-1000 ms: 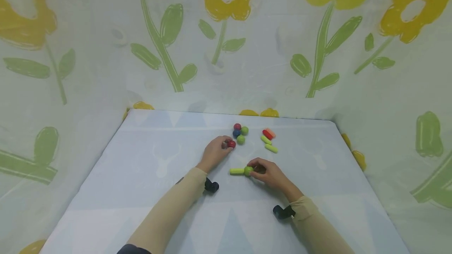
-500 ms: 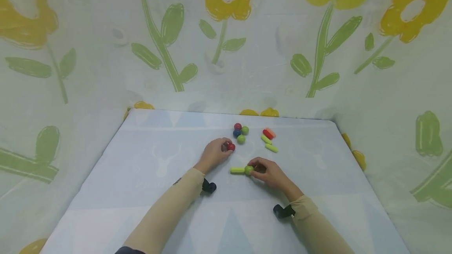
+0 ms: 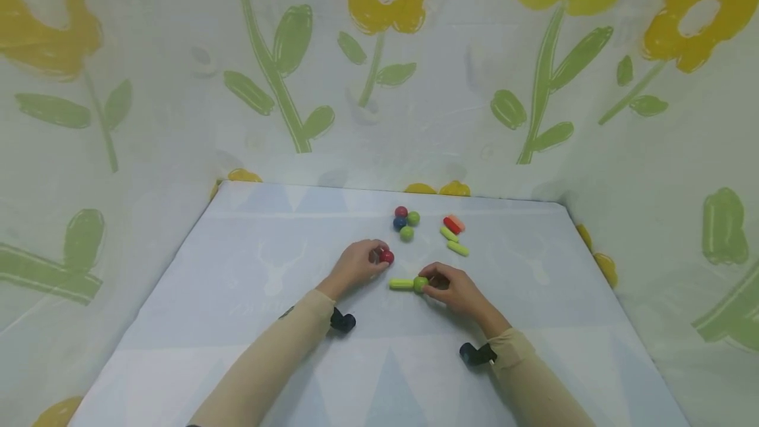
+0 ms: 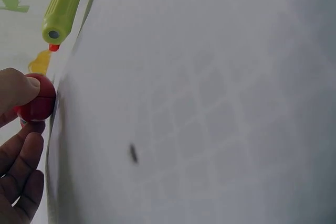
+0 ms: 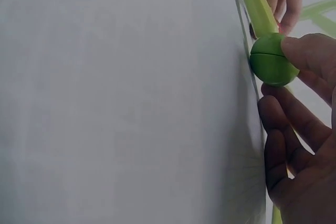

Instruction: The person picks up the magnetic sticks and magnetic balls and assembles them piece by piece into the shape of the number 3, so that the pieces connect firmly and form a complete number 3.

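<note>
The green ball (image 3: pixel 421 284) is pinched between the thumb and fingers of the right hand (image 3: pixel 456 287), low at the middle of the table (image 3: pixel 296 216), with a yellow-green stick (image 3: pixel 401 284) set end-on against it and pointed leftward. Near the stick's free end, a red ball (image 3: pixel 387 257) is gripped by the thumb and fingers of the left hand (image 3: pixel 356 262). If the red ball were pushed in at a slant, the stick could be knocked out of line or parted from the green ball — how firmly the two are joined cannot be told. Either ball could also be let slip, since a smooth round surface is pinched by few fingertips. The balls look glossy and hard, each crossed by a thin seam; the stick is faceted and grooved, with a dark round spot at its tip. Farther back, another red ball (image 3: pixel 401 212), a blue ball (image 3: pixel 400 223) and two more green balls (image 3: pixel 406 233) are bunched together — and could be set rolling if brushed by a sleeve or knuckle. Beside them, four short sticks (image 3: pixel 458 248) with rounded ends are laid.
</note>
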`<control>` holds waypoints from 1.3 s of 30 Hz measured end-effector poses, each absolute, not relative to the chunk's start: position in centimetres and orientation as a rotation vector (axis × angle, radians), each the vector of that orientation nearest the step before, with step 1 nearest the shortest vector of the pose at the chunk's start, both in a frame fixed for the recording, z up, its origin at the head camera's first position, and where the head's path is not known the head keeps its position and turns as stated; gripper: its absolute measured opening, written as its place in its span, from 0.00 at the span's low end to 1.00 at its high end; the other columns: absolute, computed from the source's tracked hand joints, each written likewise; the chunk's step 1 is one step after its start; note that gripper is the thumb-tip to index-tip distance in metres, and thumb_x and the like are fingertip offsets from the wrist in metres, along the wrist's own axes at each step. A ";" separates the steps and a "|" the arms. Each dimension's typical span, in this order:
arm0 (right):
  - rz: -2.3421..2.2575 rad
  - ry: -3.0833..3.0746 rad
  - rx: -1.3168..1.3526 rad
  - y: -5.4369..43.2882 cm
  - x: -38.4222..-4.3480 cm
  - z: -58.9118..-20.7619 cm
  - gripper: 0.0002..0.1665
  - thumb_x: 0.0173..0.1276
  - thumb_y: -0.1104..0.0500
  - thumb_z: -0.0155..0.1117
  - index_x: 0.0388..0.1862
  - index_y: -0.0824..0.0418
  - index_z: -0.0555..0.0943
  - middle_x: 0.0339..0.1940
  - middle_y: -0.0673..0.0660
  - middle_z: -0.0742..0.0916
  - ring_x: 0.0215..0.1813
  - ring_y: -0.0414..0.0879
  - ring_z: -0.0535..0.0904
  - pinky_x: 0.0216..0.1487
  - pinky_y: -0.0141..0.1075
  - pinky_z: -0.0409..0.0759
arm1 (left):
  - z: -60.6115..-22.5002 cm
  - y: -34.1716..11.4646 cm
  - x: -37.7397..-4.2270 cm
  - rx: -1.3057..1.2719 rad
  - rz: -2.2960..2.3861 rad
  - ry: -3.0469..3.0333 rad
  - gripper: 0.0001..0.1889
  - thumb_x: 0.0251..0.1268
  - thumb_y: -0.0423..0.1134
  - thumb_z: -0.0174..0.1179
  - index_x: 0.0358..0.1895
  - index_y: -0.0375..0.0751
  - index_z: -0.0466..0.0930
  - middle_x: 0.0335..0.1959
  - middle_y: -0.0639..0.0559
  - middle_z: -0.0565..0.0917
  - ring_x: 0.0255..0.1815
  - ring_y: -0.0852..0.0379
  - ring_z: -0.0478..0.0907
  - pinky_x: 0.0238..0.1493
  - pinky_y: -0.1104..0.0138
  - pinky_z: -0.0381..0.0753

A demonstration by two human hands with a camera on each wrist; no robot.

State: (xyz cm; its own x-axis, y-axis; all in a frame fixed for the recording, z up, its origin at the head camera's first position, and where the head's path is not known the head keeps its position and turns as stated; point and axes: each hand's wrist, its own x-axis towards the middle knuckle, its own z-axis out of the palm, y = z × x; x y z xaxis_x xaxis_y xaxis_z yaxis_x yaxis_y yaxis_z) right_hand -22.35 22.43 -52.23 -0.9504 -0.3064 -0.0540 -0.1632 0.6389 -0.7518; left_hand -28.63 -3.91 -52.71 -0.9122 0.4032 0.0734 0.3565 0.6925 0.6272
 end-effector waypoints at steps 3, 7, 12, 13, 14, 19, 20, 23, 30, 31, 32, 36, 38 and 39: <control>-1.205 2.682 -0.378 22.5 -22.3 -52.3 0.15 0.67 0.56 0.73 0.52 0.51 0.83 0.45 0.45 0.85 0.45 0.41 0.80 0.50 0.35 0.79 | -52.7 -4.2 -28.3 0.644 1.036 2.809 0.16 0.64 0.42 0.71 0.54 0.49 0.84 0.39 0.58 0.84 0.38 0.59 0.76 0.43 0.64 0.76; -1.209 2.688 -0.365 22.5 -22.3 -52.3 0.15 0.68 0.57 0.73 0.52 0.51 0.83 0.44 0.45 0.85 0.44 0.41 0.79 0.49 0.34 0.79 | -52.7 -4.5 -27.7 0.640 1.068 2.780 0.17 0.63 0.42 0.71 0.54 0.50 0.84 0.40 0.59 0.84 0.40 0.60 0.77 0.45 0.63 0.77; -1.225 2.696 -0.363 22.5 -22.4 -52.3 0.15 0.68 0.57 0.72 0.52 0.53 0.82 0.43 0.45 0.85 0.43 0.41 0.79 0.47 0.35 0.79 | -52.8 -5.2 -27.1 0.662 1.137 2.723 0.16 0.63 0.41 0.71 0.54 0.48 0.84 0.40 0.58 0.84 0.42 0.59 0.77 0.48 0.61 0.78; -1.224 2.698 -0.363 22.5 -22.4 -52.3 0.15 0.68 0.57 0.72 0.52 0.53 0.82 0.43 0.45 0.85 0.43 0.41 0.79 0.47 0.35 0.79 | -52.8 -5.3 -27.0 0.671 1.141 2.712 0.16 0.63 0.41 0.71 0.54 0.48 0.84 0.40 0.58 0.84 0.42 0.59 0.77 0.48 0.61 0.78; -1.224 2.700 -0.363 22.5 -22.4 -52.3 0.15 0.68 0.57 0.72 0.52 0.53 0.82 0.43 0.45 0.85 0.43 0.41 0.79 0.47 0.35 0.79 | -52.9 -5.5 -26.9 0.677 1.137 2.705 0.16 0.63 0.41 0.71 0.54 0.48 0.84 0.40 0.59 0.84 0.42 0.59 0.77 0.49 0.61 0.78; -1.220 2.706 -0.366 22.5 -22.5 -52.5 0.16 0.68 0.57 0.72 0.52 0.53 0.82 0.43 0.46 0.85 0.43 0.41 0.79 0.47 0.33 0.79 | -53.0 -6.0 -26.5 0.686 1.144 2.659 0.16 0.64 0.42 0.71 0.55 0.50 0.84 0.42 0.60 0.84 0.44 0.59 0.77 0.52 0.60 0.78; -1.219 2.709 -0.368 22.5 -22.5 -52.6 0.16 0.68 0.57 0.72 0.52 0.53 0.82 0.43 0.46 0.85 0.43 0.41 0.79 0.47 0.33 0.79 | -53.0 -6.1 -26.5 0.686 1.148 2.648 0.16 0.64 0.42 0.71 0.55 0.50 0.85 0.42 0.60 0.84 0.44 0.59 0.77 0.52 0.60 0.78; -1.217 2.716 -0.372 22.5 -22.4 -52.6 0.16 0.67 0.56 0.73 0.53 0.53 0.82 0.44 0.46 0.85 0.43 0.41 0.79 0.47 0.33 0.79 | -53.1 -6.3 -26.3 0.690 1.147 2.626 0.17 0.64 0.42 0.71 0.56 0.51 0.85 0.43 0.62 0.84 0.44 0.60 0.77 0.52 0.60 0.78; -1.235 2.707 -0.342 22.5 -22.5 -52.6 0.16 0.67 0.56 0.73 0.52 0.53 0.82 0.43 0.45 0.85 0.42 0.41 0.79 0.46 0.33 0.79 | -53.3 -6.4 -26.3 0.728 1.140 2.616 0.18 0.64 0.42 0.71 0.57 0.52 0.85 0.44 0.62 0.85 0.44 0.61 0.77 0.52 0.62 0.77; -1.237 2.706 -0.338 22.5 -22.5 -52.6 0.16 0.67 0.56 0.73 0.52 0.53 0.82 0.43 0.46 0.85 0.42 0.41 0.79 0.46 0.34 0.79 | -53.3 -6.4 -26.3 0.727 1.139 2.617 0.18 0.64 0.43 0.71 0.57 0.52 0.85 0.44 0.62 0.85 0.44 0.61 0.77 0.51 0.62 0.77; -1.239 2.706 -0.338 22.5 -22.5 -52.6 0.16 0.68 0.56 0.73 0.53 0.53 0.82 0.43 0.46 0.85 0.43 0.41 0.79 0.46 0.34 0.79 | -53.3 -6.4 -26.3 0.724 1.136 2.619 0.17 0.64 0.43 0.71 0.56 0.52 0.85 0.44 0.62 0.85 0.44 0.61 0.77 0.51 0.62 0.77; -1.234 2.708 -0.326 22.4 -22.4 -52.5 0.17 0.68 0.56 0.73 0.54 0.53 0.82 0.45 0.46 0.85 0.43 0.41 0.79 0.47 0.34 0.79 | -53.3 -6.4 -26.2 0.712 1.127 2.625 0.17 0.64 0.44 0.71 0.56 0.53 0.85 0.42 0.63 0.84 0.44 0.61 0.77 0.50 0.62 0.77; -1.233 2.707 -0.312 22.5 -22.4 -52.5 0.17 0.68 0.56 0.73 0.54 0.52 0.82 0.46 0.46 0.85 0.44 0.41 0.80 0.48 0.33 0.79 | -53.3 -6.4 -26.1 0.710 1.129 2.625 0.17 0.64 0.44 0.71 0.55 0.54 0.85 0.41 0.63 0.84 0.43 0.61 0.77 0.49 0.62 0.77; -1.233 2.707 -0.308 22.5 -22.4 -52.5 0.17 0.68 0.56 0.73 0.55 0.52 0.82 0.46 0.46 0.86 0.44 0.41 0.80 0.48 0.33 0.79 | -53.3 -6.4 -26.1 0.710 1.133 2.625 0.17 0.64 0.44 0.71 0.55 0.54 0.85 0.41 0.63 0.84 0.43 0.61 0.77 0.49 0.62 0.77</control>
State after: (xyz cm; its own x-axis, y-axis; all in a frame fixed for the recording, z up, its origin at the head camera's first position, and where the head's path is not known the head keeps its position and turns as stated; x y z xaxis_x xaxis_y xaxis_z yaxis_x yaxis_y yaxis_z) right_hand -22.44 22.54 -52.51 -0.9675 -0.2473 -0.0520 -0.1230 0.6407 -0.7579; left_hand -26.13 -6.36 -53.32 -0.8658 0.5003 0.0100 0.3505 0.5921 0.7256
